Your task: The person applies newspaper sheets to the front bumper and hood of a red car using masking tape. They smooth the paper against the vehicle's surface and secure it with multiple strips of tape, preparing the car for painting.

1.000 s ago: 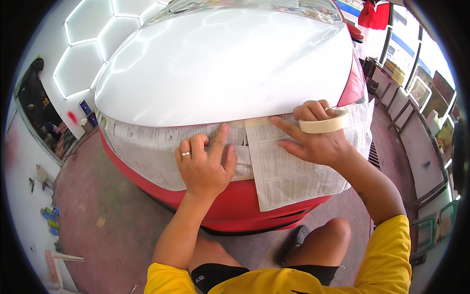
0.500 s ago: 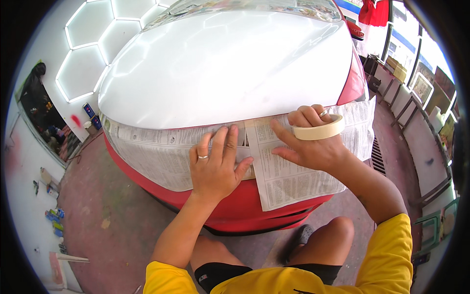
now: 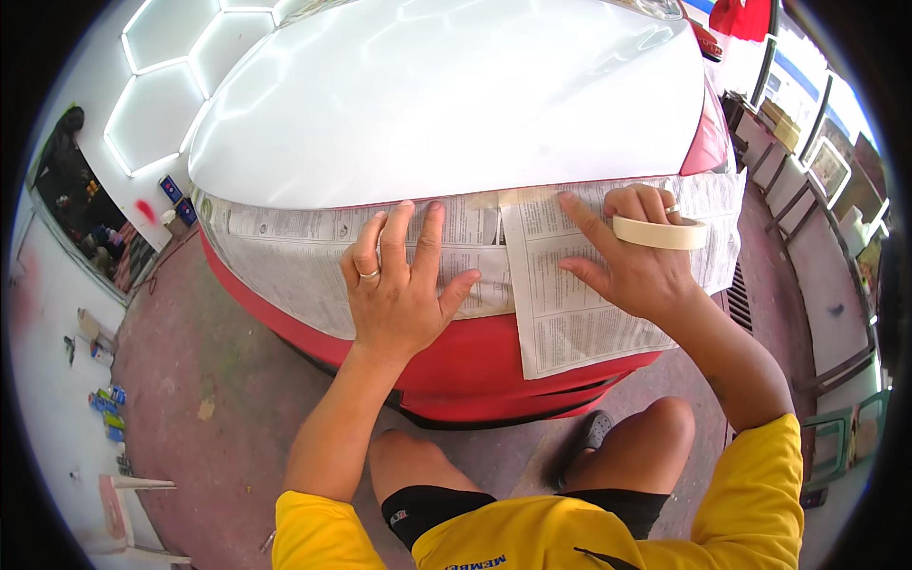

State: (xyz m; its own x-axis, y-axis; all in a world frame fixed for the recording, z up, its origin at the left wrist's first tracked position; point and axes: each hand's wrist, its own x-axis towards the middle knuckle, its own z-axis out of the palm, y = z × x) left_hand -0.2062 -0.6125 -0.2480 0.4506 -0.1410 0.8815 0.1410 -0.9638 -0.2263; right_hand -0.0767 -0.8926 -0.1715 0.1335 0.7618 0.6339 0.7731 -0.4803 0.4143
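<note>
Sheets of newspaper (image 3: 285,275) cover the upper front of a red bumper (image 3: 456,366), just under the edge of a white hood (image 3: 446,104). My left hand (image 3: 399,275) lies with fingers spread on the newspaper left of the middle, fingertips near the hood's edge. A roll of masking tape (image 3: 660,234) hangs on the curled fingers of my right hand (image 3: 636,256). That hand's thumb and index finger stretch out over the right newspaper sheet (image 3: 560,313), which overlaps the left one and hangs loose at its bottom. A strip of tape (image 3: 494,199) shows along the top edge between my hands.
A red-tinted headlight (image 3: 708,138) sits at the hood's right corner. Behind it runs a low wall with shelves and boxes (image 3: 781,123). Spray cans (image 3: 107,408) stand by the left wall. A green plastic chair (image 3: 831,446) is at the lower right. A floor drain (image 3: 738,299) lies right of the car.
The car appears higher in the picture now. My left hand has slid a little left along the newspaper, and my right hand with the tape roll has shifted right.
</note>
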